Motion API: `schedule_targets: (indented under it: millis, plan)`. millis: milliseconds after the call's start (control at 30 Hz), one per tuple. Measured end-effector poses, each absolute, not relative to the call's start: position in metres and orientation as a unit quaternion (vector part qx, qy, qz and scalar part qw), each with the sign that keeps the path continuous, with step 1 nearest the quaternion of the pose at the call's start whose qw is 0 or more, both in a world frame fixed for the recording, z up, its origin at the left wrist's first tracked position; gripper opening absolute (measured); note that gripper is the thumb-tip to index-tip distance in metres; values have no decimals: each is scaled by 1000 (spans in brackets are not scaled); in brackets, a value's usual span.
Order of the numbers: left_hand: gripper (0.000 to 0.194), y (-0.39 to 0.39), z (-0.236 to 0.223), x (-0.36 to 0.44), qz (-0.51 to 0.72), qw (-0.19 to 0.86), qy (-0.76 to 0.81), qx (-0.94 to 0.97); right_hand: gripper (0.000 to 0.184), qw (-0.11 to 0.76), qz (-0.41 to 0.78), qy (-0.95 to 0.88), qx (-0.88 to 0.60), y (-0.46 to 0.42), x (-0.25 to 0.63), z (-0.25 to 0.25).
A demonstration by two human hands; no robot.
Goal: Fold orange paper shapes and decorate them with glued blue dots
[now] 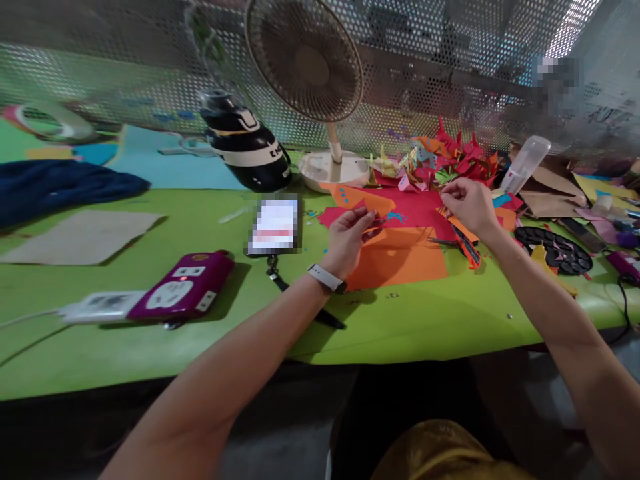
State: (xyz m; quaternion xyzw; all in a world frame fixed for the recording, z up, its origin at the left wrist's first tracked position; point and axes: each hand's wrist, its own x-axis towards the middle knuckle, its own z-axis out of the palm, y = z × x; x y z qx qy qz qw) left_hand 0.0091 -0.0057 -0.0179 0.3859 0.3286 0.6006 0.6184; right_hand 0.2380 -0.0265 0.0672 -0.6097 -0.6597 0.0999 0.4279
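Curling, left hand [346, 243] and right hand [470, 205] flank red paper [423, 210]; what they pinch, I cannot tell. Table [425, 320] separates orange sheet [410, 260] from front edge [400, 362].

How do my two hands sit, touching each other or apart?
Apart: the head view shows a gap between the left hand and right hand, with red paper visible there.

Orange sheet [407, 261] matt paper; mesh [410, 93] likely metal.
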Motion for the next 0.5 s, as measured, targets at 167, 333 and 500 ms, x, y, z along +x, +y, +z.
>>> schedule_targets:
  millis: [167, 333, 500]
  plan:
    - [24, -4, -19, 9, 603, 617, 336, 379, 20, 405, 328, -633, -571, -18, 222, 61]
    - [24, -4, -21, 10, 597, 617, 342, 382, 38, 339, 362, -673, -549, -14, 218, 55]
    - [20, -4, -21, 11, 601, 620, 342, 371, 49, 341, 246, -725, -546, -9, 221, 44]
